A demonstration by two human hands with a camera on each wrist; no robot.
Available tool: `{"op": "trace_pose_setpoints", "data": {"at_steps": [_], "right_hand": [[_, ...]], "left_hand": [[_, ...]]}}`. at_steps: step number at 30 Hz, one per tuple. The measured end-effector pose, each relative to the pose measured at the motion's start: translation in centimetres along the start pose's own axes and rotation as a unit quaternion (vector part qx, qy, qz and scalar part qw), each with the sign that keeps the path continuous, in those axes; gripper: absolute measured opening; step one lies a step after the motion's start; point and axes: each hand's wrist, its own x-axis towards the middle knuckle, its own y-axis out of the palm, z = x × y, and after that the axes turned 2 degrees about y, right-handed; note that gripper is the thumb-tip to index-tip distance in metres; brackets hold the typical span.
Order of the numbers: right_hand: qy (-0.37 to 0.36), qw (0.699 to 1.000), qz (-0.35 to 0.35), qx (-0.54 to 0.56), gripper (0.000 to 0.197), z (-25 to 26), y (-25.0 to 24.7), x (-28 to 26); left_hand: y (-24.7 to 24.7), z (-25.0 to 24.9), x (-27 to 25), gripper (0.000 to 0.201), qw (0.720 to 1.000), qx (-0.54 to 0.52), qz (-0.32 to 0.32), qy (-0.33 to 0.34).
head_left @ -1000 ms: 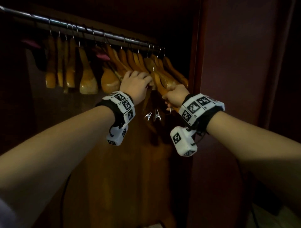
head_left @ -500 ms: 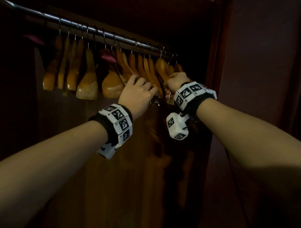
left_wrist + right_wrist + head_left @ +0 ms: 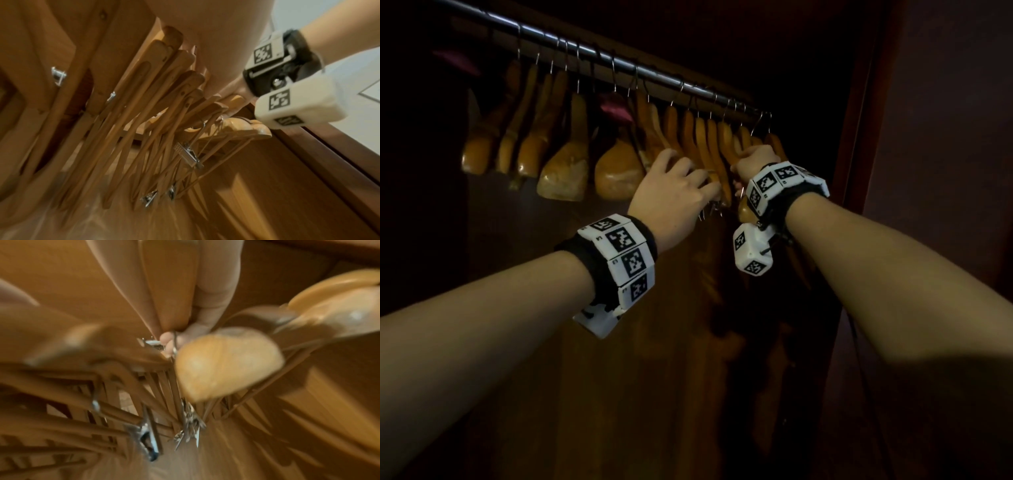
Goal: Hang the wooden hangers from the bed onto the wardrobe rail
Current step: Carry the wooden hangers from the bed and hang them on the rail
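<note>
A metal wardrobe rail (image 3: 619, 66) slants down to the right with several wooden hangers (image 3: 565, 171) on it. My left hand (image 3: 671, 195) reaches into the row, its fingers curled over the arms of hanging hangers (image 3: 714, 161). My right hand (image 3: 755, 164) grips a wooden hanger (image 3: 774, 144) just under the rail's right end, with the hanger's hook at the rail. In the right wrist view my fingers (image 3: 216, 288) wrap a flat wooden hanger arm (image 3: 170, 280). The left wrist view looks up at the bundle of hangers (image 3: 154, 100) and their metal clips (image 3: 189, 154).
The wardrobe's side frame (image 3: 866, 137) stands close to the right of my right hand. A dark wooden back panel (image 3: 619, 394) lies below the hangers. A pink padded hanger (image 3: 616, 108) hangs mid-rail. Rounded hanger ends (image 3: 226, 366) crowd the right wrist camera.
Both hands have risen toward the rail. My right hand lifted its hanger from below the row up to the rail's right end; my left hand slid further in among the hanging hangers.
</note>
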Motion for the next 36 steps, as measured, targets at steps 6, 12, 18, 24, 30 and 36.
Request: {"op": "trace_pose_setpoints", "data": {"at_steps": [6,12,18,24,30,36], "right_hand": [[-0.021,0.997,0.023,-0.064,0.048,-0.1,-0.5,-0.2],[-0.056,0.996,-0.007,-0.065,0.044,-1.2,-0.2,-1.4],[-0.050,0.998,-0.023,-0.029,0.043,-2.5,-1.4,-4.6],[-0.054,0.998,-0.017,-0.020,0.037,-5.0,-4.6,-9.2],[-0.023,1.000,-0.012,-0.004,0.028,-9.5,-9.4,-14.1],[0.017,0.999,-0.050,0.012,0.012,-14.3,-18.8,-18.5]], "left_hand": [[-0.3,0.4,-0.5,0.035,1.000,0.019,0.016,-0.008],[-0.7,0.4,-0.6,0.035,0.999,0.019,0.033,-0.020],[-1.4,0.2,-0.8,0.033,0.999,-0.018,0.037,-0.030],[-2.2,-1.9,-2.2,0.036,0.991,-0.094,0.007,-0.099],[-4.4,-9.3,-3.6,0.033,0.956,-0.261,0.050,-0.125],[-11.0,-17.9,0.8,0.025,0.913,-0.398,0.010,-0.090]]}}
